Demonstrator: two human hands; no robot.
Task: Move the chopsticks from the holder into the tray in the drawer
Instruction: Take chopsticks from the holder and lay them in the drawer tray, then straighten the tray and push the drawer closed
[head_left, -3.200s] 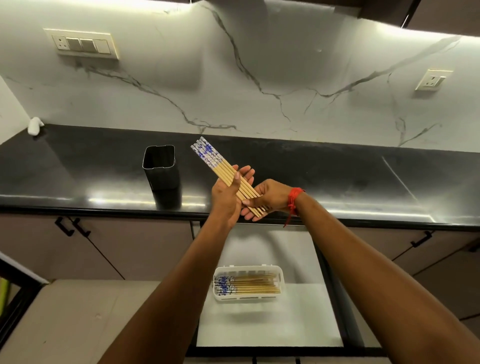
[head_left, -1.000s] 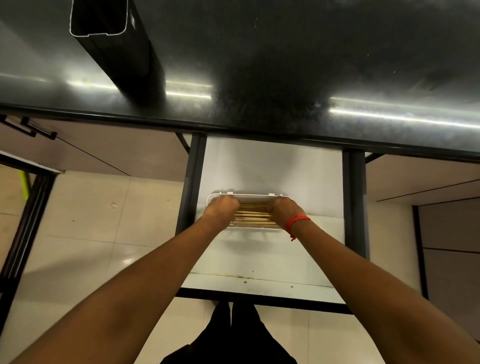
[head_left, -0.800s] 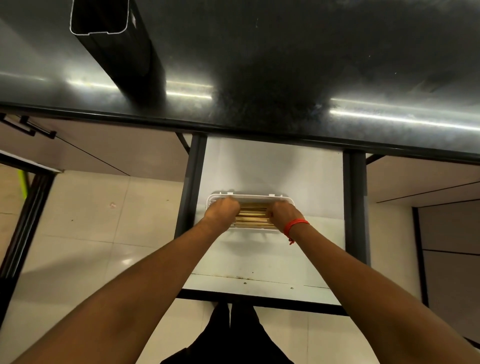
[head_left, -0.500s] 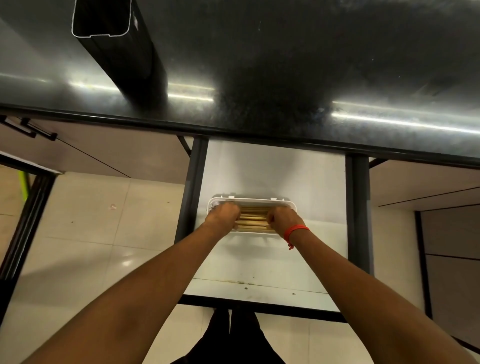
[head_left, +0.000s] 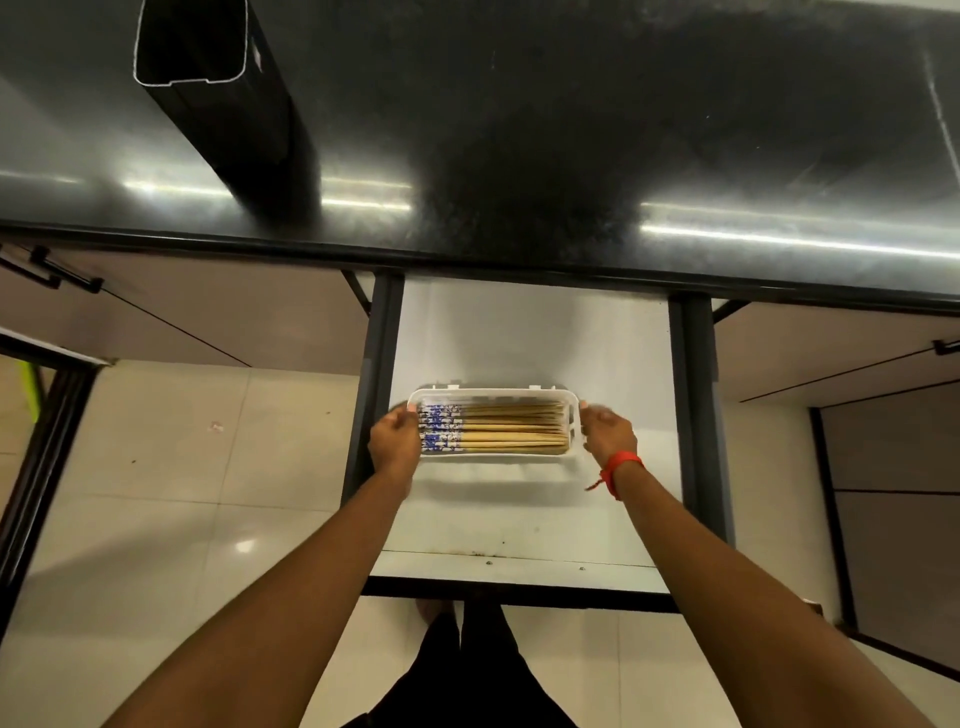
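Several wooden chopsticks (head_left: 511, 432) with blue-and-white patterned ends lie side by side in the white tray (head_left: 492, 396), patterned ends to the left. The tray sits on the white floor of the open drawer (head_left: 530, 338). My left hand (head_left: 396, 442) is at the tray's left end, its fingertips touching the rim. My right hand (head_left: 607, 430), blurred and with a red thread at the wrist, is just off the tray's right end with its fingers apart. Neither hand holds a chopstick. The black rectangular holder (head_left: 218, 98) stands on the counter at the upper left, and nothing sticks out of it.
The glossy black counter (head_left: 571, 130) overhangs the back of the drawer. Dark drawer rails (head_left: 696, 415) run along both sides. Closed cabinet fronts with black handles (head_left: 62, 275) flank the drawer. Pale floor tiles and my legs (head_left: 467, 670) show below.
Both hands held a bundle of chopsticks above the counter, then pressed it into the tray. They have since slid apart to the tray's ends, which leaves the chopsticks uncovered.
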